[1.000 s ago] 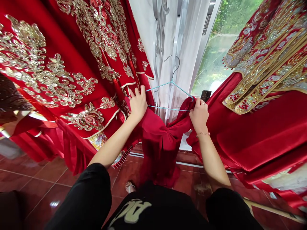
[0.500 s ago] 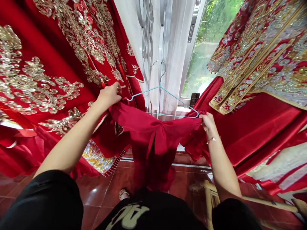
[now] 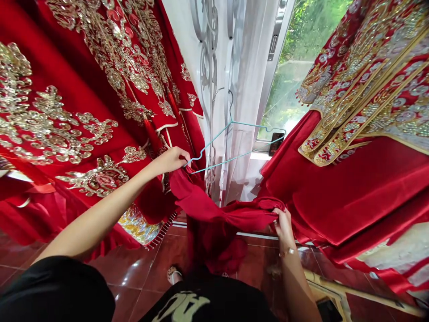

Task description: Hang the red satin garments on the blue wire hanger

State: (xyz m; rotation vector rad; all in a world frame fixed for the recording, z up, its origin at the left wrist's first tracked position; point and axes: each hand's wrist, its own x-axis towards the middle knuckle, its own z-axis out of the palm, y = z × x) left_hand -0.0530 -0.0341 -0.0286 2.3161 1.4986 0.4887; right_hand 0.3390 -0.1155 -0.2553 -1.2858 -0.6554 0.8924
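Note:
A plain dark red garment [image 3: 206,203], perhaps a dress, hangs between my two hands, its lower part falling toward the floor. My left hand [image 3: 173,159] is closed at its left end, where the left tip of a thin light-blue hanger [image 3: 214,139] also meets the cloth. The hanger tilts, its right tip up near the window and apart from the garment. Its grey hook shows against the white curtain. My right hand [image 3: 283,223] is closed on the bunched right end, lower than the hanger. A bracelet [image 3: 287,252] is on my right wrist.
Red robes with gold sequins [image 3: 134,67] hang at left; a beaded red and gold jacket [image 3: 372,89] hangs at right. Behind are a scrolled metal grille [image 3: 212,62], a white curtain and a window [image 3: 291,80]. A black phone [image 3: 276,142] stands on the sill; a wooden frame [image 3: 335,288] is lower right.
My right hand has moved down with the garment's right end, which has come away from the hanger. The hanger's right side has swung up; my left hand has shifted right and down.

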